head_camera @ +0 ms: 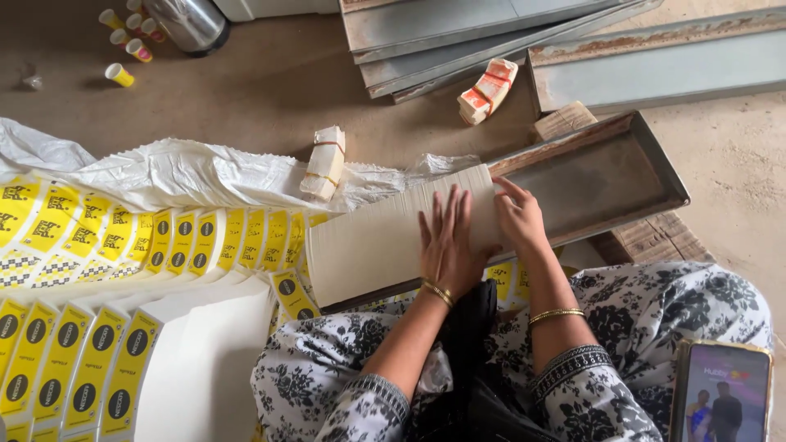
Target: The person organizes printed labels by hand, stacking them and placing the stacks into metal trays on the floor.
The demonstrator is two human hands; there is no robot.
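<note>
I count two hands, the left hand (447, 245) and the right hand (519, 217), each wearing one gold bangle. One long stack of white sheets (393, 237) lies in one metal tray (606, 176). Two banded bundles: one white (325, 164), one orange-striped (488, 92). I see six small yellow cups (119, 75) and one phone (722, 391).
</note>
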